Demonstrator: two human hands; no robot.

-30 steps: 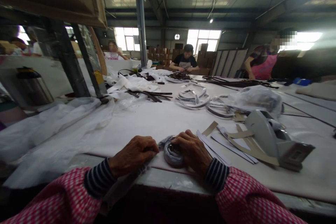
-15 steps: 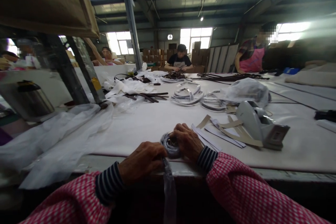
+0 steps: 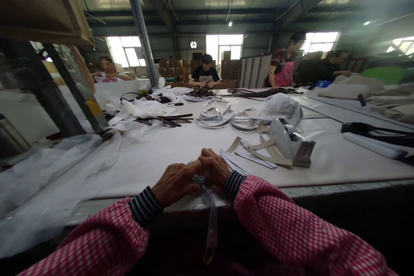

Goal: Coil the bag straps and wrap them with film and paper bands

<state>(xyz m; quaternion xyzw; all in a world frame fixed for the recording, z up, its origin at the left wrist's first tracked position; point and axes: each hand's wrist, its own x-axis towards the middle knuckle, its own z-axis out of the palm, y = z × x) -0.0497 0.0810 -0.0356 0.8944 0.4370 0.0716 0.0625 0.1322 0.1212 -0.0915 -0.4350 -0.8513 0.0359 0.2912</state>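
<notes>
At the table's front edge, my left hand point(image 3: 177, 182) and my right hand point(image 3: 214, 167) meet over a coiled strap wrapped in clear plastic point(image 3: 198, 178). My left fingers and thumb close on its left side, and my right fingers curl over its top and right side. Most of the coil is hidden behind both hands. The strap's loose tail point(image 3: 212, 220) hangs down over the edge, with a gold-coloured metal piece at its lower end. Right of my right hand lie several white and beige paper strips point(image 3: 255, 158).
A grey tape dispenser point(image 3: 287, 144) stands right of the strips. Behind are coiled white straps point(image 3: 215, 116), a plastic bag point(image 3: 280, 108) and dark straps point(image 3: 166, 119). Plastic film point(image 3: 61, 168) covers the left side by a metal post point(image 3: 80, 90). Co-workers point(image 3: 205, 73) are across the table.
The view has swung right. My left hand has come in over the coil against my right hand, hiding most of it. The hanging tail's metal end has come into view.
</notes>
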